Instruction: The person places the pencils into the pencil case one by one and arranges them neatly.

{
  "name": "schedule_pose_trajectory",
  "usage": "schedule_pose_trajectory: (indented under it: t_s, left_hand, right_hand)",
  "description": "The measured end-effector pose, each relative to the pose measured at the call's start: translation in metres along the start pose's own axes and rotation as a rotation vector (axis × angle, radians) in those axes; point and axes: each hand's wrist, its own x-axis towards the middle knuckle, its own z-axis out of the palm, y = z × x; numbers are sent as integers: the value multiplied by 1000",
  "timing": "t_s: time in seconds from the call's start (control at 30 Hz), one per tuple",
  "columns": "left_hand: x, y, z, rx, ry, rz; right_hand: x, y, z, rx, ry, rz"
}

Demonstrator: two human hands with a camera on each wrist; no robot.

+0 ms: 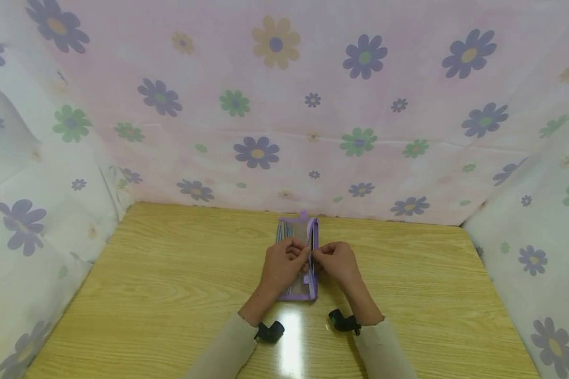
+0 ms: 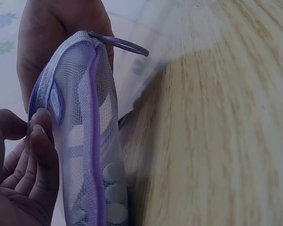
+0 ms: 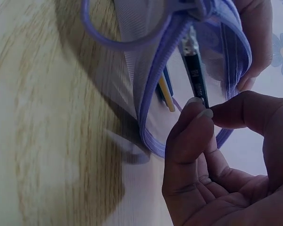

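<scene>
A see-through mesh pencil case (image 1: 296, 297) with purple edging lies on the table, its zipped side gaping toward the right. My left hand (image 1: 284, 266) pinches the edge of the opening between thumb and fingertips. From the other side, my right hand (image 1: 341, 263) reaches to the gap. In the right wrist view, its thumb and fingers pinch a dark pencil (image 3: 196, 77) with a silver end and pale lettering, at the mouth of the case. A yellow stick (image 3: 166, 94) shows inside the case. A purple loop (image 3: 125, 44) hangs from one end.
The wood-grain table (image 1: 180, 284) spreads out around the case. Flower-patterned cloth (image 1: 313, 121) stands behind it and along both sides. Black wrist cameras (image 1: 271, 331) sit at the cuffs of both pale sleeves (image 1: 225, 347).
</scene>
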Motion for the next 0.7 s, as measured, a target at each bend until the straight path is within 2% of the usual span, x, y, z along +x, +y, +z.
schedule_pose_trajectory:
  t_s: [0.27, 0.7]
  left_hand:
    - [0, 1, 0, 22, 1, -6]
    - [0, 0, 0, 54, 0, 2]
  right_hand:
    - [0, 0, 1, -10, -2, 7]
    - [-1, 3, 0, -37, 12, -59]
